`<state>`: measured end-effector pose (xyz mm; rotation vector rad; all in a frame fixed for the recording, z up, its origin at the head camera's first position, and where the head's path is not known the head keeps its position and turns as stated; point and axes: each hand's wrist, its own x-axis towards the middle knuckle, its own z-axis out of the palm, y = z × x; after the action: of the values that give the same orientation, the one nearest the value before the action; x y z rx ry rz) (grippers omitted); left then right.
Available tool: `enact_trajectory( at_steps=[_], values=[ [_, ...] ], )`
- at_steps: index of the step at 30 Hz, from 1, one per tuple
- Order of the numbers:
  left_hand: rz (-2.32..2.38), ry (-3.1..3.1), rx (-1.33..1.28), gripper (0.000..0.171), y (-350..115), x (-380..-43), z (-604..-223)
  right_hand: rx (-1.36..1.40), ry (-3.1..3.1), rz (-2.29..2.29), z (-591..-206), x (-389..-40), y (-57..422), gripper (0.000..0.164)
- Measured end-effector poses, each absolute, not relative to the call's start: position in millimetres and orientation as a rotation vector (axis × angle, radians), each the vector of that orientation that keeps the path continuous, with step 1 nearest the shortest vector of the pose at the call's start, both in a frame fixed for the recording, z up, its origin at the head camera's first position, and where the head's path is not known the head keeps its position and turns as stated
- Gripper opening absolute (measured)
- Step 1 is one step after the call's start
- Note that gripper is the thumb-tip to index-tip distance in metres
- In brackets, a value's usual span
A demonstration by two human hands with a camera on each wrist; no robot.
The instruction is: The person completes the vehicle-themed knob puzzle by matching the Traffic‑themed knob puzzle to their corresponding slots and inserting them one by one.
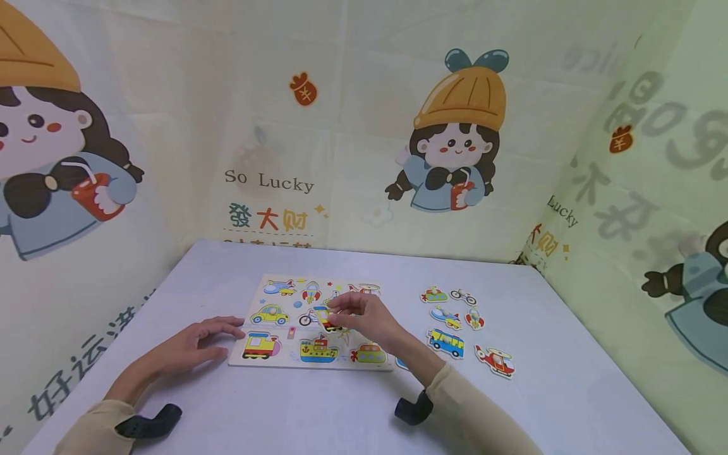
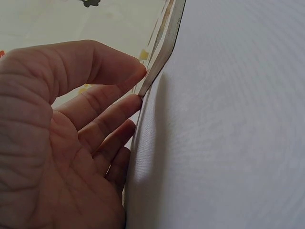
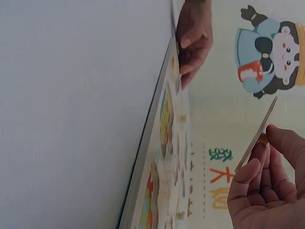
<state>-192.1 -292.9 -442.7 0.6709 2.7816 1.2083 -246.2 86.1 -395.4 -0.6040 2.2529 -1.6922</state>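
Observation:
My right hand [image 1: 370, 319] pinches a small train puzzle piece [image 1: 324, 317] over the middle of a picture puzzle board [image 1: 279, 362]. In the right wrist view the thin piece [image 3: 257, 136] is seen edge-on, tilted, with thumb and fingers at a small knob on its face. It overlaps the board's bicycle picture [image 1: 307, 318] in the head view. At the board's left edge, the fingertips of my left hand [image 1: 190, 344] touch the rim, fingers extended. Close up, the left thumb and fingers [image 2: 109, 109] lie along that edge. A train picture [image 1: 260, 345] shows at the board's lower left.
Right of the board lie loose pieces: a submarine [image 1: 435, 294], bicycle [image 1: 463, 297], airplane [image 1: 445, 318], rocket [image 1: 474, 319], bus [image 1: 446, 343] and helicopter [image 1: 496, 362]. A blue piece [image 1: 401, 364] is partly hidden by the right forearm. Printed cloth [image 1: 352, 126] surrounds the white table [image 1: 273, 411].

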Motion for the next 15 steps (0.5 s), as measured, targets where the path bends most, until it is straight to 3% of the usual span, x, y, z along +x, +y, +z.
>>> enact_trajectory(
  at_steps=[15],
  values=[
    [1.199,2.780,0.662,0.028,-291.4,-191.9,-441.1,-0.712,2.084,-1.705,-388.2,-217.8,59.3,0.022]
  ],
)
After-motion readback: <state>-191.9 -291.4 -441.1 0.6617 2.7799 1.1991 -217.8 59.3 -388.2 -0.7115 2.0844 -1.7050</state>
